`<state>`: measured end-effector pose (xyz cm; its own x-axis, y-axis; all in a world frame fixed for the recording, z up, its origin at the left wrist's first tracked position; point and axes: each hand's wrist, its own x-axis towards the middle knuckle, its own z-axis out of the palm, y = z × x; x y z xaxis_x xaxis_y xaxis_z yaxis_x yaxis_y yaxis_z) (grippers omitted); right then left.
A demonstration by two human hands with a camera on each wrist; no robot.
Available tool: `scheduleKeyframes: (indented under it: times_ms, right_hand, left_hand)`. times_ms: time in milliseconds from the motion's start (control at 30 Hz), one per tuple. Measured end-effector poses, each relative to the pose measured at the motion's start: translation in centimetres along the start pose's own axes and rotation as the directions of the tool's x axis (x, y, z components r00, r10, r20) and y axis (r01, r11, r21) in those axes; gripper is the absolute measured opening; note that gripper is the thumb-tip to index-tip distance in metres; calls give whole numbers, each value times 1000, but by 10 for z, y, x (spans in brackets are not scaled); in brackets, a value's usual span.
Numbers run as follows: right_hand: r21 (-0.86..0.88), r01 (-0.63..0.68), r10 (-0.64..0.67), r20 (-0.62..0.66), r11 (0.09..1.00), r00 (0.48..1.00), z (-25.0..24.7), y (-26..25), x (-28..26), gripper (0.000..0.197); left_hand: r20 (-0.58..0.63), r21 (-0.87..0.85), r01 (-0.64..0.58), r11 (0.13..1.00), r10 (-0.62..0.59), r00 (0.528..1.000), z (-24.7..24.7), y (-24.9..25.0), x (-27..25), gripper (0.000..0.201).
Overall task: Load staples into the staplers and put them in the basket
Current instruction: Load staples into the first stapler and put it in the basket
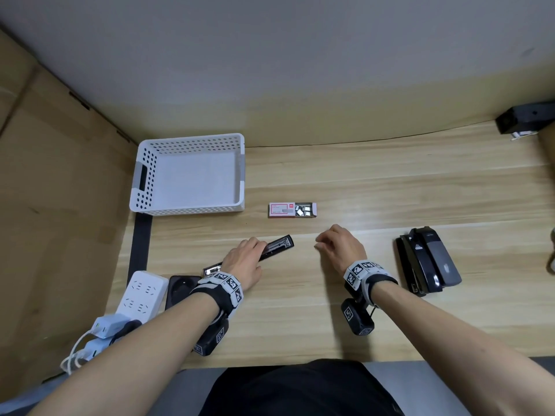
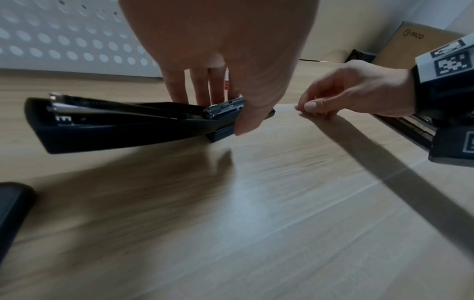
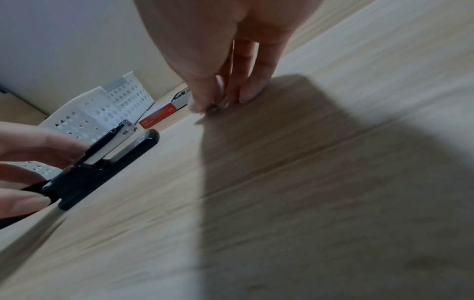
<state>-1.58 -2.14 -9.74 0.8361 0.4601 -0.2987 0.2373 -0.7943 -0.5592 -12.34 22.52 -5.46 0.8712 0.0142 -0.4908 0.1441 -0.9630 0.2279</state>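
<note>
Pale wood-grain tabletop runs from the person's lap to a plain wall. Taking the opened stapler as the landmark: the left hand lies over its nearer half, fingers and thumb curled round the body, pinning it flat with the lid swung back and the metal staple channel exposed. Its long axis runs diagonally, from near-left to far-right.

Right of the stapler, apart from it, the right hand is arched with fingertips down on the tabletop, thumb and forefinger pinched on what looks like a small strip of staples; the blur makes this uncertain. That hand is the nearer one to the open channel, which lies to its left, so the strip probably has to be turned in line with the diagonal before dropping in.

Farther right sit two more staplers. Beyond the opened stapler is the staple box, lid open. Farthest, to the far left, stands the white perforated basket, nothing in it.
</note>
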Motion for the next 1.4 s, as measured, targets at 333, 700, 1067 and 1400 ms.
scheduleKeyframes:
  times_ms: [333,700,1067,1400]
  right_hand:
    - [101,35,-47,120,994,992,-3,0,-4,17]
    - [147,28,-41,92,989,995,1,3,-1,22]
    - [85,65,-75,109,994,991,-4,3,1,6]
    - [72,301,-305,43,951,951,3,-59,4,16]
  left_hand:
    - [3,81,93,992,-94,996,-3,-2,2,46]
    - [20,111,-20,994,18,1000,-1,-4,11,52]
    - [56,232,38,972,-52,997,-12,-22,5,43]
    - [117,246,132,960,-164,979,-31,-46,-10,22]
